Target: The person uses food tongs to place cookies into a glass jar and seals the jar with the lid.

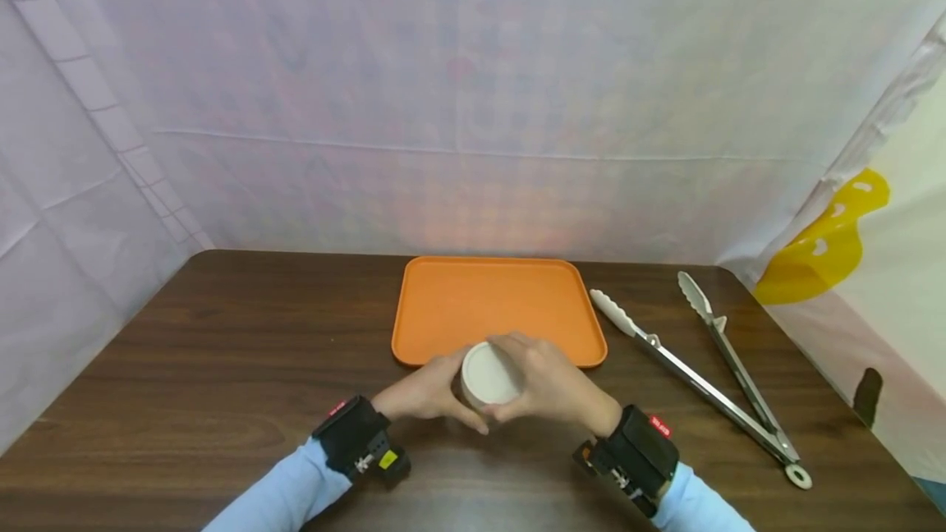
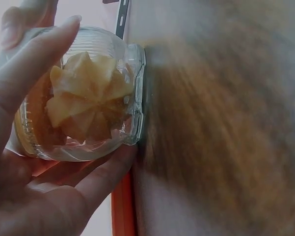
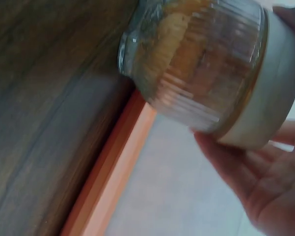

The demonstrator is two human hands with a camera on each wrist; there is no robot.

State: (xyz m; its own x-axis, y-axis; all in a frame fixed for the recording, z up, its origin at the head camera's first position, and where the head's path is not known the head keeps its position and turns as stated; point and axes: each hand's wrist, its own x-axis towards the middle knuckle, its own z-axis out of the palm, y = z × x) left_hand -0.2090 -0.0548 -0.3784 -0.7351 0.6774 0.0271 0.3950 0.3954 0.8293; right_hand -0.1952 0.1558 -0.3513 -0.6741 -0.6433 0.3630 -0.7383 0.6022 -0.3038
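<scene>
A clear ribbed jar [image 2: 100, 42] with pale flower-shaped cookies [image 2: 91, 96] inside stands upright at the near side of the orange tray. Its round white lid [image 1: 489, 373] faces up in the head view. My left hand [image 1: 427, 392] grips the jar's side, thumb on the near face and fingers around the far side. On the other side, my right hand [image 1: 550, 380] holds the lid by its rim, fingers and thumb spread around it. The jar's base is at the tabletop; whether it fully touches I cannot tell.
The orange tray [image 1: 498, 302] lies at the table's back edge, just beyond my hands. To its right, metal tongs [image 1: 702, 388] with pale tips lie spread on the dark wooden table [image 1: 222, 360]. A white cloth [image 1: 443, 105] hangs behind the table.
</scene>
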